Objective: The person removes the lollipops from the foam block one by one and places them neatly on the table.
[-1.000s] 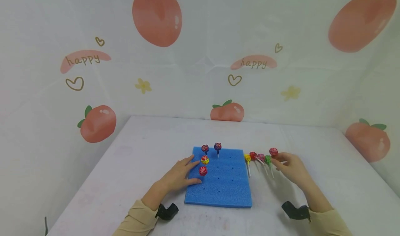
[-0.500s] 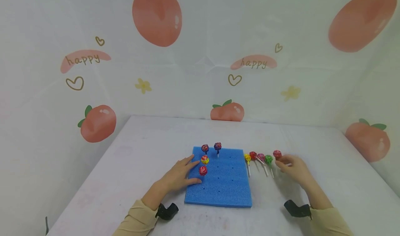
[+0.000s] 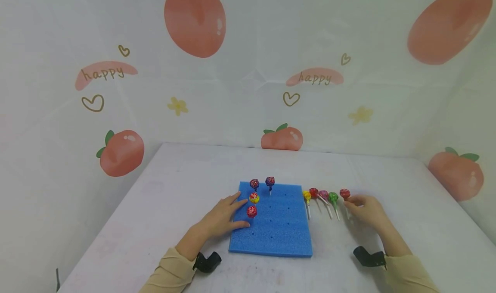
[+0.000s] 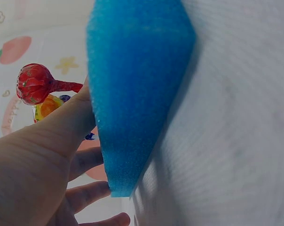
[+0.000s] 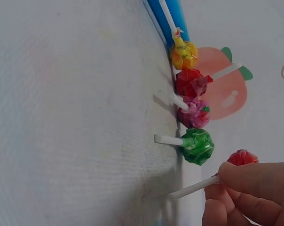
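Pinched between thumb and fingers of my right hand (image 3: pixel 366 211) is a red lollipop (image 3: pixel 345 193), held just below its head. Its white stick slants toward the table in the right wrist view. My left hand (image 3: pixel 221 217) rests with spread fingers on the left edge of a blue foam board (image 3: pixel 279 241). Standing in the board are two dark-wrapped lollipops (image 3: pixel 270 181), a yellow-and-red lollipop (image 3: pixel 253 198) and a red-wrapped lollipop (image 4: pixel 35 84). Between board and right hand lie a yellow lollipop (image 5: pixel 183 55), another red lollipop (image 5: pixel 191 83), a pink lollipop (image 5: pixel 194 113) and a green lollipop (image 5: pixel 197 146).
Small dark holes dot the foam board's surface. A white cloth covers the table (image 3: pixel 193 168), and a white fruit-print curtain (image 3: pixel 240 90) hangs behind it. Black wrist mounts (image 3: pixel 207 263) stick out from both forearms.
My right hand has moved slightly right and lower with the red lollipop, away from the green one. The left hand has stayed on the board.
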`<state>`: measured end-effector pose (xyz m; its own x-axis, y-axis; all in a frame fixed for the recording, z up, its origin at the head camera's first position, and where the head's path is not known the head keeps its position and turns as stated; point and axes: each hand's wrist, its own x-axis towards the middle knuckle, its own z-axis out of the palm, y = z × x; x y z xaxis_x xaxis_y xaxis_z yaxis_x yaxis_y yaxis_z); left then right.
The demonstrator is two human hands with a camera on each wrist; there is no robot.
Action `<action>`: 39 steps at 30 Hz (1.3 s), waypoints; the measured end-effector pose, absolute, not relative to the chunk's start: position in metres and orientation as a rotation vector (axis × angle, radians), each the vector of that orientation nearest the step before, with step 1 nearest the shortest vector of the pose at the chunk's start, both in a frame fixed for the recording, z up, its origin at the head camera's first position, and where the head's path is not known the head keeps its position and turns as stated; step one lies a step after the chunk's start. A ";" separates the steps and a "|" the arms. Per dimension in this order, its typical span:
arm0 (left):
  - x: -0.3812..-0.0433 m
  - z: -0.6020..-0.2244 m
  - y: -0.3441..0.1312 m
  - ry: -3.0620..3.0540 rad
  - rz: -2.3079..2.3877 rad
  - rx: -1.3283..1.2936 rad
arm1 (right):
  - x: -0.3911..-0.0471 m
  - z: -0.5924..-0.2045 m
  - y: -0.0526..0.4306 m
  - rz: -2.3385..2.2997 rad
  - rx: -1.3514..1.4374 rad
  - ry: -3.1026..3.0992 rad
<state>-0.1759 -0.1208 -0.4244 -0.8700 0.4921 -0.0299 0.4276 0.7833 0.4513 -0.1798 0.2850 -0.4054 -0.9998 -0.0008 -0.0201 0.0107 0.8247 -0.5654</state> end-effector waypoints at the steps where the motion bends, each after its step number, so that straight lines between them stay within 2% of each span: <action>1: -0.176 -0.424 -0.121 2.827 0.663 0.734 | -0.180 -0.406 0.285 -0.923 0.020 2.976; 13: -0.177 -0.426 -0.121 2.830 0.653 0.724 | -0.185 -0.411 0.290 -0.906 0.100 2.905; 39: -0.176 -0.425 -0.120 2.823 0.686 0.728 | -0.187 -0.415 0.290 -0.894 0.093 2.908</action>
